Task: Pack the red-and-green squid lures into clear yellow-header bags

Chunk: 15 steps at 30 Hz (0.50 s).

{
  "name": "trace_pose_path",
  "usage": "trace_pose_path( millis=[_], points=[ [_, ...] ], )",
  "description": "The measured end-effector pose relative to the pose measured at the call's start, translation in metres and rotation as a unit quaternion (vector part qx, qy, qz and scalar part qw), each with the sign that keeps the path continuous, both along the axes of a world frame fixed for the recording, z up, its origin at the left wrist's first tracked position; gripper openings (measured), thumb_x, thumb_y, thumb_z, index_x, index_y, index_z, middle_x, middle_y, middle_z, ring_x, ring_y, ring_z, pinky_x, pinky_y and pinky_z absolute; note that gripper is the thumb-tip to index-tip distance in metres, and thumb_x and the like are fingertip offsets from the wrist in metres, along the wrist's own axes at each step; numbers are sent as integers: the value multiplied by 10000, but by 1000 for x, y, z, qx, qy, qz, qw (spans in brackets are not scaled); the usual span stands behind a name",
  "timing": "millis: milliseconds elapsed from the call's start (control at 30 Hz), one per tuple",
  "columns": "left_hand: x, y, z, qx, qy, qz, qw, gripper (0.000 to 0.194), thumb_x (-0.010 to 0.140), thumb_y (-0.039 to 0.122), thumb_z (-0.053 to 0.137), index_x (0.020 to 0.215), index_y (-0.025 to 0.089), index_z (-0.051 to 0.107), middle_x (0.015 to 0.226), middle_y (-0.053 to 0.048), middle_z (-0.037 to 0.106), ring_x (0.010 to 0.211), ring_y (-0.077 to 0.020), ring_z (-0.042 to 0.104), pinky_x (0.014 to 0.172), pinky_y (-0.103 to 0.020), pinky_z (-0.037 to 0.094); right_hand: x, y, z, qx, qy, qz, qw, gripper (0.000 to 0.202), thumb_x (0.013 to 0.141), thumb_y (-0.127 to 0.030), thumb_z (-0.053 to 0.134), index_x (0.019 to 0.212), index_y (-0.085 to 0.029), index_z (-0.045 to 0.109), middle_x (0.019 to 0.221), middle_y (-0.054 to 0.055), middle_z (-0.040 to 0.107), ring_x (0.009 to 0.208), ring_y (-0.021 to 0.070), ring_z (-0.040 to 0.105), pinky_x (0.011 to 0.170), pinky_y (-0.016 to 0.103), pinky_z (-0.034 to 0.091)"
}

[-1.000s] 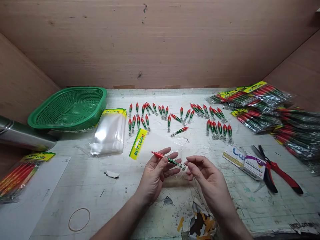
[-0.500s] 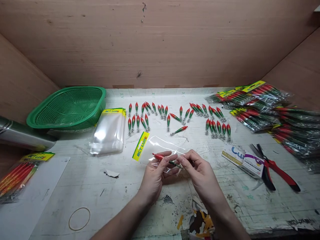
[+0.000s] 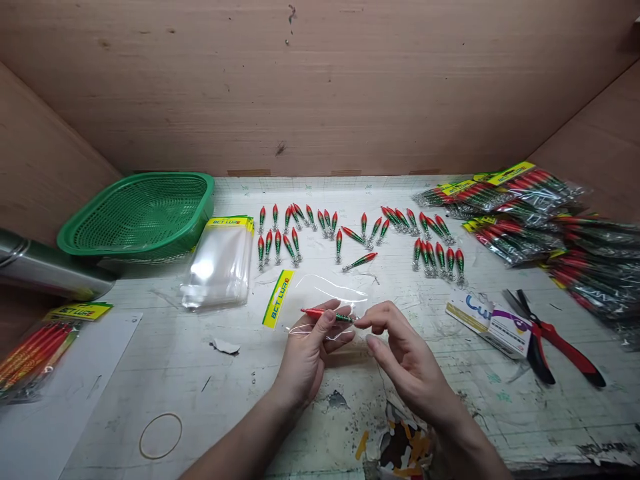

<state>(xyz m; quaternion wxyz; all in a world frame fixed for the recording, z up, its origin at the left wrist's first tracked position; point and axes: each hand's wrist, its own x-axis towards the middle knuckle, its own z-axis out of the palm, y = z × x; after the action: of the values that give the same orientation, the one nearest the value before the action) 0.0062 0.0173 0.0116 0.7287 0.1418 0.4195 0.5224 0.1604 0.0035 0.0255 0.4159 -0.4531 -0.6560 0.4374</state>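
Observation:
A red and green lure (image 3: 327, 315) lies between the thumb and fingers of my left hand (image 3: 311, 340), its red tip pointing left. A clear bag (image 3: 320, 287) with a yellow header card (image 3: 279, 298) is at the same hand, partly under the lure. My right hand (image 3: 405, 353) has its thumb and index finger apart, the index fingertip at the lure's hooked end. Several loose lures (image 3: 360, 261) lie in groups beyond the hands. A stack of clear bags (image 3: 217, 267) with yellow headers rests to the left.
A green basket (image 3: 140, 217) stands at the back left, near a metal cylinder (image 3: 50, 267). Filled packs (image 3: 515, 230) are piled at the right. Red-handled pliers (image 3: 565, 350) lie beside a small box (image 3: 490, 323). A rubber band (image 3: 161, 435) is at front left.
My right thumb and index finger have parted at the lure's hooked end. The lure now lies more level in my left hand, and the header card has turned more upright.

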Motion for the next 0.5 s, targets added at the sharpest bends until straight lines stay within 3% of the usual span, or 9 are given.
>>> trace_pose_path(
  millis=[67, 267, 500],
  points=[
    [-1, 1, 0, -16, -23, -4, 1000, 349, 701, 328, 779, 984, 155, 669, 918, -66, 721, 815, -169, 677, 717, -287, 569, 5, -2, -5, 35, -2, -5, 999, 217, 929, -200, 471, 1114, -256, 568, 1024, 54, 499, 960, 176, 489, 827, 307, 411],
    [-1, 1, -3, -4, -33, -11, 999, 348, 711, 310, 774, 998, 154, 655, 976, -74, 714, 870, -190, 683, 713, -288, 580, -1, -3, -15, 88, 45, -66, 993, 195, 908, -138, 517, 1056, -240, 590, 1045, 72, 505, 976, 187, 513, 757, 304, 465],
    [0, 1, -2, 1, -25, -14, 1000, 323, 724, 298, 764, 986, 152, 644, 949, -65, 719, 850, -192, 692, 687, -270, 579, -10, -4, -20, 86, 113, -135, 981, 170, 884, -145, 575, 1029, -233, 569, 1082, 60, 487, 856, 136, 531, 728, 267, 486]
  ],
)
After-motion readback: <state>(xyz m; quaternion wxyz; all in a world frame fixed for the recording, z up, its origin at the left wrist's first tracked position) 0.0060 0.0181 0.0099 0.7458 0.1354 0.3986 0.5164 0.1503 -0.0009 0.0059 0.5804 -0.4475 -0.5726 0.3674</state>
